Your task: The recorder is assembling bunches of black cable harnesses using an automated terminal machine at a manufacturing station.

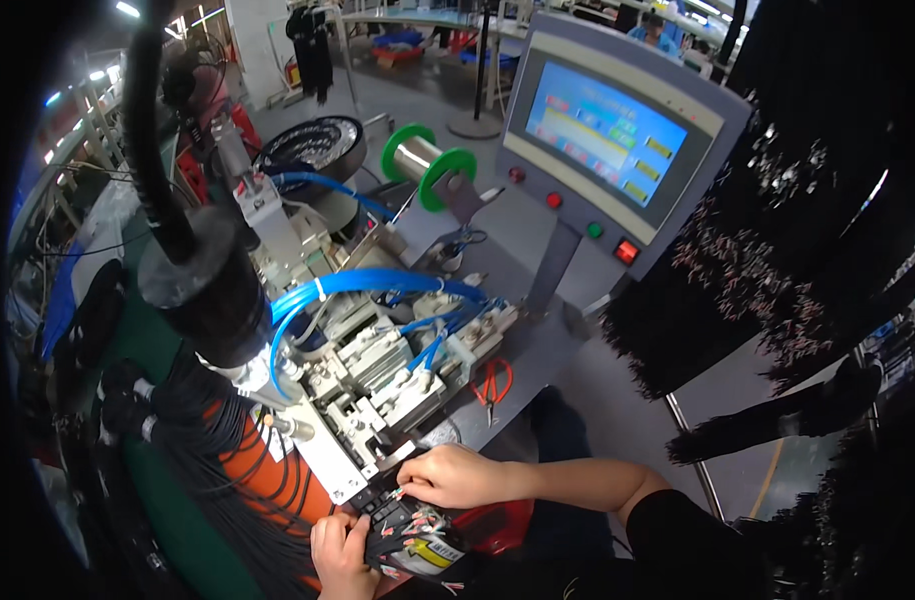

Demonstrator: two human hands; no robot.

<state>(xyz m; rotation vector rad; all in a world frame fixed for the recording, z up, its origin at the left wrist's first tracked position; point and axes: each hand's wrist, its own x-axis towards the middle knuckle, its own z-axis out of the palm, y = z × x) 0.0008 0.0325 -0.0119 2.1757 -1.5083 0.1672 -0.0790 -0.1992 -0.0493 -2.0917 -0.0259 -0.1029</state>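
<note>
Nearest the camera, the left hand (339,552) grips the near end of a bundle of short black wires (409,528) with bared, reddish tips, fingers curled around it from the left. The bundle lies across the person's lap at the lower edge, just in front of the machine, with a yellow-and-white label wrapped on its near part. The right hand (455,476) comes in from the right on a bare forearm; its fingertips pinch at one wire tip at the mouth of the small benchtop machine (377,385), a grey and white block of metal parts. The hand is closed in a pinch, though whether it truly holds a single wire is too small to tell.

Just beyond, blue air hoses (367,283) loop over the machine, and red-handled snips (491,385) lie on the grey table (537,345) to its right. To the left, a thick hank of black cables (192,420) hangs beside an orange surface (267,475). Farther back stands a green spool (427,160) of pale wire, and right of it a grey control panel (617,130) with a lit screen and red and green buttons. Dark bundles of wires with pale tips (767,270) hang at the far right
</note>
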